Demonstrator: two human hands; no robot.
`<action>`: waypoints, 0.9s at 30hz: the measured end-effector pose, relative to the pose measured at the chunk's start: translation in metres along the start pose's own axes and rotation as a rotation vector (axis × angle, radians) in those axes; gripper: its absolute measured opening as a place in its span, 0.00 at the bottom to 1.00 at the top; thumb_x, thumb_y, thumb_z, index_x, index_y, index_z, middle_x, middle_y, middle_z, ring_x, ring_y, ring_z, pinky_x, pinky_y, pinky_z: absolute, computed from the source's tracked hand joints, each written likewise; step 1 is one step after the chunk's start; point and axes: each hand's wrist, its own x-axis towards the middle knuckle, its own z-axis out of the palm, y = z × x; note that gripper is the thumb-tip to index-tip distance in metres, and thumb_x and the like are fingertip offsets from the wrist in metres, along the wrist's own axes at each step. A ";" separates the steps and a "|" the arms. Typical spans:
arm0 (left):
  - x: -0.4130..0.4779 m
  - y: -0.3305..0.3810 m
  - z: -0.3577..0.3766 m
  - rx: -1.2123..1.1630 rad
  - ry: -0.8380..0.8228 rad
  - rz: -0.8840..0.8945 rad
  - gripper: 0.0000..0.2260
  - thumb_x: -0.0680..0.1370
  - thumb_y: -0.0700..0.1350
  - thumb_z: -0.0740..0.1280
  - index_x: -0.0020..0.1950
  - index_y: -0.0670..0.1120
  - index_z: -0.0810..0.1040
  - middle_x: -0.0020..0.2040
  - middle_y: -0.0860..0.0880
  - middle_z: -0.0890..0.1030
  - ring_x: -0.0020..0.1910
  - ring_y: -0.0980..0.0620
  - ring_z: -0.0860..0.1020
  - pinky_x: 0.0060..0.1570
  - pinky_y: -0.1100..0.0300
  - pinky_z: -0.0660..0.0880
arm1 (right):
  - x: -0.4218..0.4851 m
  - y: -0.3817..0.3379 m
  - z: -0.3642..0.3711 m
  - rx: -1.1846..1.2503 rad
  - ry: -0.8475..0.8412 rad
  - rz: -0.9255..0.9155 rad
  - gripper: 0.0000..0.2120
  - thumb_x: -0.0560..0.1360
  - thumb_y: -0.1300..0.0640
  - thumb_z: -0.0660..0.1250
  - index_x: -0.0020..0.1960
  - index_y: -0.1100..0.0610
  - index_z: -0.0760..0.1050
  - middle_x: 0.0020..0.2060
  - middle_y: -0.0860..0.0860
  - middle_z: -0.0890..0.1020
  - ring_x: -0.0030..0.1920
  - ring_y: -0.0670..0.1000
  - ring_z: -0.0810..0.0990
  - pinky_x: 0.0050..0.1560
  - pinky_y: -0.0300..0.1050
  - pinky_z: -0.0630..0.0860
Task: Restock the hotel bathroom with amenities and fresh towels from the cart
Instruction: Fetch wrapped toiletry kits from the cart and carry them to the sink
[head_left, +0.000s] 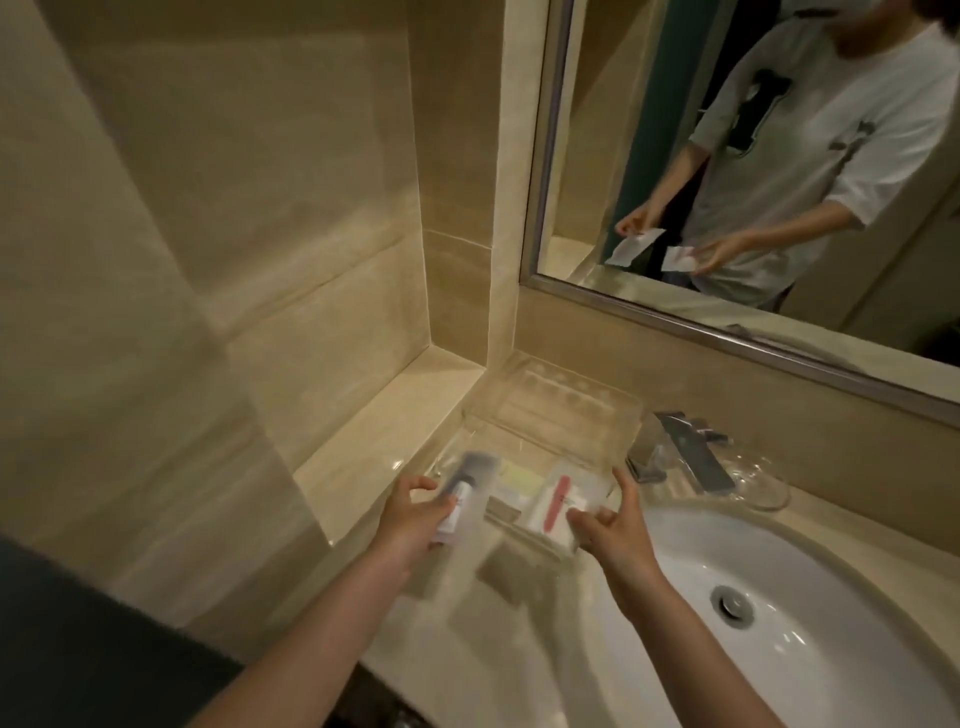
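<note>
1. The left hand (410, 512) grips a blurred, sealed amenity packet (460, 506) between thumb and fingers; the packet seems to hold a small white tube with a dark end, but motion blur hides its details.
2. That packet sits over the left end of a clear acrylic tray (613, 410), which stands on the beige marble counter (363, 467) in the corner left of the basin.
3. The right hand (613, 525) is open with fingers loosely spread, its fingertips touching the edge of a white packet (553, 512) with a pink strip on it; I cannot tell whether it is pinching the packet.
4. The white packet lies in the right part of the tray; a pale yellowish packet (514, 480) lies between the two others.
5. A chrome faucet (680, 452) stands just right of the tray, behind the white sink (779, 597), whose drain is visible.
6. A clear glass dish (763, 488) rests beside the faucet.
7. The mirror (753, 156) above reflects the person holding a white packet in each hand.
</note>
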 end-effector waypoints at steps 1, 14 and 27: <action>0.012 0.001 0.007 0.052 0.001 -0.003 0.09 0.75 0.40 0.68 0.54 0.46 0.72 0.51 0.42 0.77 0.43 0.46 0.77 0.36 0.58 0.75 | 0.014 0.002 0.000 -0.038 -0.015 0.007 0.36 0.74 0.69 0.65 0.74 0.45 0.54 0.34 0.55 0.74 0.34 0.51 0.74 0.37 0.44 0.73; 0.113 -0.004 0.055 0.448 -0.013 0.167 0.08 0.77 0.35 0.63 0.54 0.44 0.75 0.52 0.48 0.77 0.53 0.46 0.77 0.48 0.58 0.73 | 0.117 0.038 0.018 -0.337 -0.121 -0.009 0.16 0.72 0.69 0.65 0.53 0.51 0.75 0.39 0.53 0.78 0.34 0.51 0.73 0.36 0.44 0.73; 0.154 -0.039 0.065 0.719 0.053 0.369 0.14 0.75 0.36 0.65 0.59 0.49 0.73 0.55 0.48 0.74 0.55 0.49 0.74 0.56 0.54 0.73 | 0.149 0.052 0.030 -0.378 -0.187 0.000 0.17 0.73 0.69 0.63 0.55 0.51 0.73 0.43 0.49 0.79 0.38 0.50 0.76 0.42 0.45 0.77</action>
